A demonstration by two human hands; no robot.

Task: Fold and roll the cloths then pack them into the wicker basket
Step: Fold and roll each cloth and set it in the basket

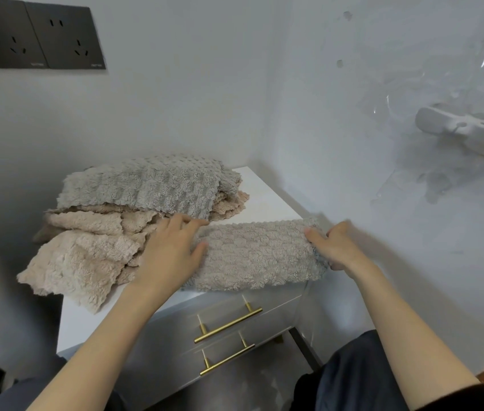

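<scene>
Now folding: left hand [172, 253] pressed flat on folded cloth [258, 258], right hand [337, 246] pinching its end; next probably roll tight.

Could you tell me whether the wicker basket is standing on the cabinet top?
No, the cabinet top bears only a pile of cloths and the folded cloth that the left hand presses and the right hand grips.

Left hand [172, 256] and right hand [338, 247] are bare, forearms unsleeved; black sleeve edge [468, 398] lower right; dark blue-grey trousers [350, 378].
</scene>
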